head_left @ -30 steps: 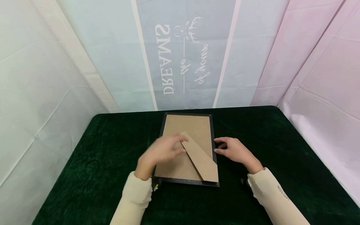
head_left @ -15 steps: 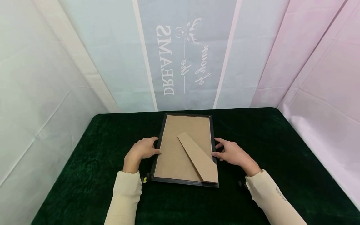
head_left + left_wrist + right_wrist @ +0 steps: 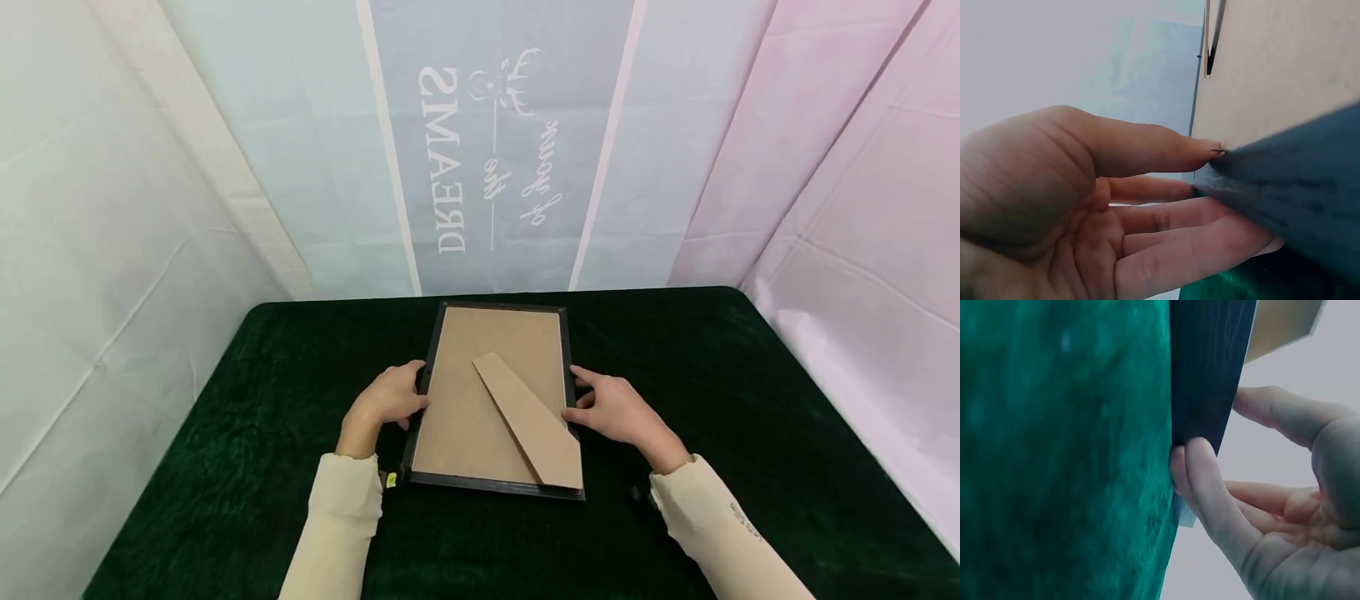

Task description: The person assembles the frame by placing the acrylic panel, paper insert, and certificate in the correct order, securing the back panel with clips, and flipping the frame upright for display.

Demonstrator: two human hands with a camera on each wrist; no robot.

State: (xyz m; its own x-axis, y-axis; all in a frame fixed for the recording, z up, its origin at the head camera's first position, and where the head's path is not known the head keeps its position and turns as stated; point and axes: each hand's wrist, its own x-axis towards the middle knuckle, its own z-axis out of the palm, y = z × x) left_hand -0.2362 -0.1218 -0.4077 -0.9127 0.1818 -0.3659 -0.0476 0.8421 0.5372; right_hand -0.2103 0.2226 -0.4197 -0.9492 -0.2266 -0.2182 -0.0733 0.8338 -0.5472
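A picture frame [image 3: 495, 487] lies back up on the table, its black border surrounding a tan backing board [image 3: 453, 350]. A tapered easel leg [image 3: 525, 417] runs diagonally over the board's lower right. My left hand [image 3: 386, 396] grips the frame's left side, thumb on top at the border and fingers at the lower edge. In the left wrist view a small metal tab [image 3: 1217, 150] shows at that thumb's tip. On the opposite side my right hand [image 3: 618, 408] pinches the border [image 3: 1210, 369], thumb at the upper edge, fingertips low by the cloth.
Dark green velvet cloth [image 3: 247, 467] covers the table. Behind its far edge hangs a pale blue printed curtain [image 3: 495, 167]. White fabric [image 3: 112, 250] encloses the left side and pinkish fabric [image 3: 862, 167] the right.
My left hand has left the easel leg and moved left to grip the frame's left side. My right thumb has come onto the right border. The frame stays nearly in place.
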